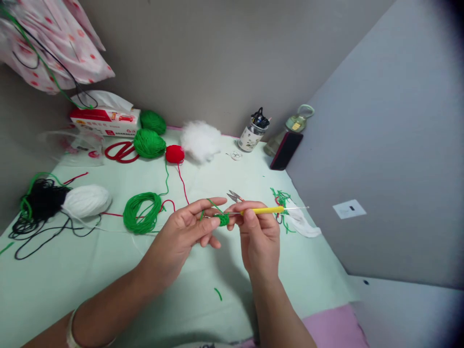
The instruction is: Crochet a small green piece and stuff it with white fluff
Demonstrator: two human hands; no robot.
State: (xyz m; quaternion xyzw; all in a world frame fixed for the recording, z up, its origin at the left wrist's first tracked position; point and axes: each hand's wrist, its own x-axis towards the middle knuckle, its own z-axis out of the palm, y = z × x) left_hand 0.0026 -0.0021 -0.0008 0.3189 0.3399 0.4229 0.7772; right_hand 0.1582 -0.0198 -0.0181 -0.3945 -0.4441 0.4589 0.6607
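My left hand (192, 222) pinches a small green crochet piece (224, 220) between thumb and fingers, with green yarn running over the raised index finger. My right hand (259, 232) grips a crochet hook (266, 210) by its yellow handle. The hook's thin metal end points left and reaches the green piece; whether a loop sits on it is too small to tell. Just beyond the right fingers lie small scissors (235, 195), their handles hidden. A wound coil of green yarn (139, 213) rests on the table left of my left hand.
At the back stand a tissue box (123, 121), green yarn balls (149, 143), a red ball (175, 154), white stuffing (201, 140), a pen jar (250, 137), a bottle (297, 121) and a phone (286, 151). White yarn (87, 200) and black yarn (43, 200) lie left; green scraps (282, 198) right.
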